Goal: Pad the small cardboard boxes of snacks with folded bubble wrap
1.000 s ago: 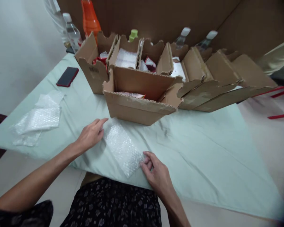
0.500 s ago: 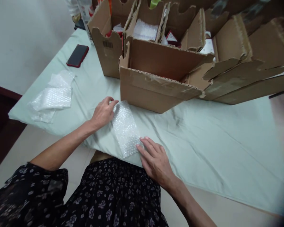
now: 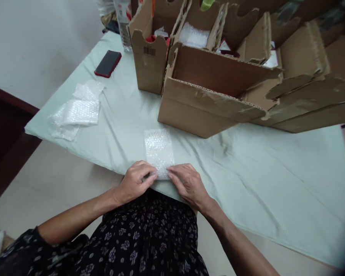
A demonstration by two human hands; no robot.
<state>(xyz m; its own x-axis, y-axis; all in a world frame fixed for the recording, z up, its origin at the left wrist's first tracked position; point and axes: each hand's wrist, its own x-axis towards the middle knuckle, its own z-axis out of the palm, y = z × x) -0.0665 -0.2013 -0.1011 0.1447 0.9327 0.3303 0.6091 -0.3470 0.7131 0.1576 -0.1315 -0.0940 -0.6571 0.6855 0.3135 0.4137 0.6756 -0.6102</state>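
A small sheet of bubble wrap (image 3: pixel 160 148) lies flat on the pale green tablecloth in front of me, its near edge close to the table's front edge. My left hand (image 3: pixel 138 178) pinches the near left corner between thumb and fingers. At the near right corner, my right hand (image 3: pixel 188 183) does the same, thumb and fingertips closed on the edge. Whether the sheet is a single layer or a pouch, I cannot tell. More bubble wrap (image 3: pixel 82 109) lies loosely overlapped to the left.
An open cardboard box (image 3: pixel 209 105) stands just beyond the sheet. Behind it are several cardboard bins (image 3: pixel 149 65) holding bubble wrap and red items. A dark phone with a red case (image 3: pixel 108 63) lies at the back left, near a clear plastic bottle (image 3: pixel 124 25).
My left hand has come from the sheet's far edge to its near left corner. The bubble wrap has turned straighter towards me, and my right hand now grips its near right corner. My view has shifted left.
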